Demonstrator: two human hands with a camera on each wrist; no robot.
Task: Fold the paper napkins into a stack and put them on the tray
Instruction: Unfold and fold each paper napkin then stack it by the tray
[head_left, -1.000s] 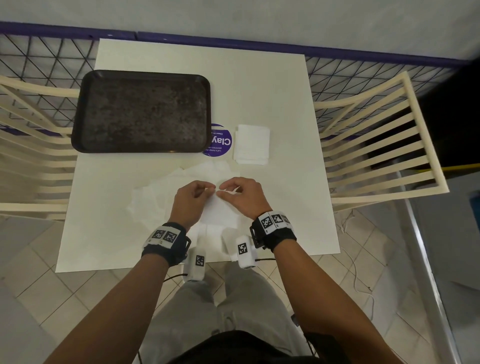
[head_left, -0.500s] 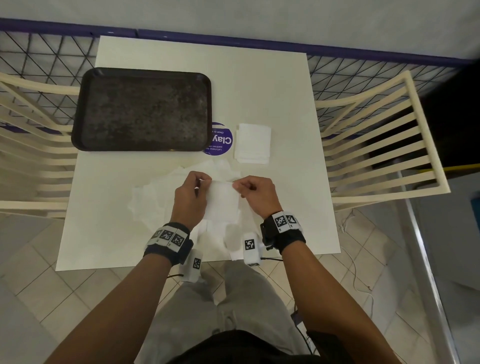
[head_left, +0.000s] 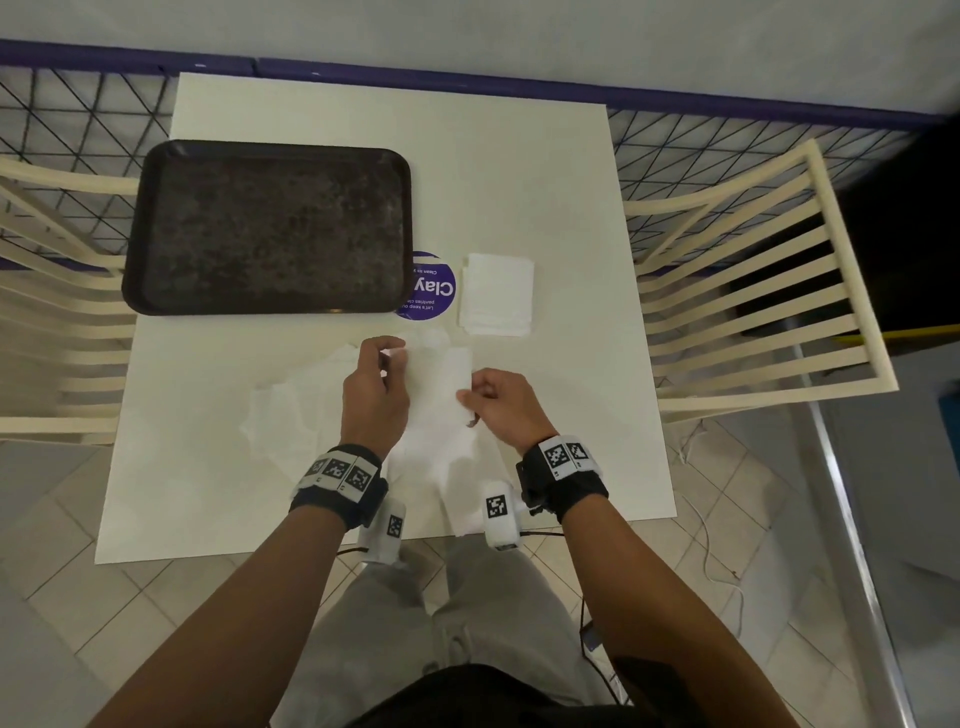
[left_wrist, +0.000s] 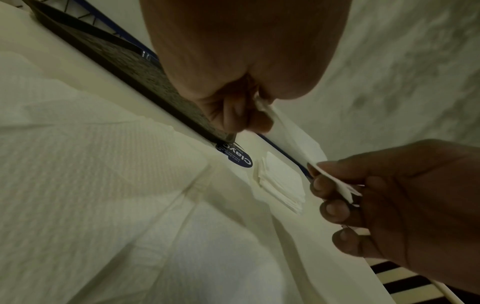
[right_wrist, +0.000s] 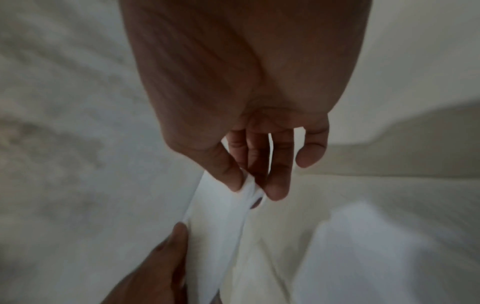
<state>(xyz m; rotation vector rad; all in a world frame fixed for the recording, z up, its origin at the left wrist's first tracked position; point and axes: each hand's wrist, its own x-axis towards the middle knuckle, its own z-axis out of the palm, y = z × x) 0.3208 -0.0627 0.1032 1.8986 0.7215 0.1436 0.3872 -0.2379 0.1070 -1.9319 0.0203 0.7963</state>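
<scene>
Each grip is a fingertip pinch: the left hand (head_left: 375, 391) and the right hand (head_left: 503, 406) close on opposite edges of one napkin (head_left: 436, 387), lifted taut between them, probably to square the fold. Under it lie loose napkins (head_left: 291, 410) awaiting folding. Just beyond the right hand sits the folded stack (head_left: 496, 292); beyond the left, the tray (head_left: 156, 291) waits bare on the tabletop (head_left: 519, 171).
</scene>
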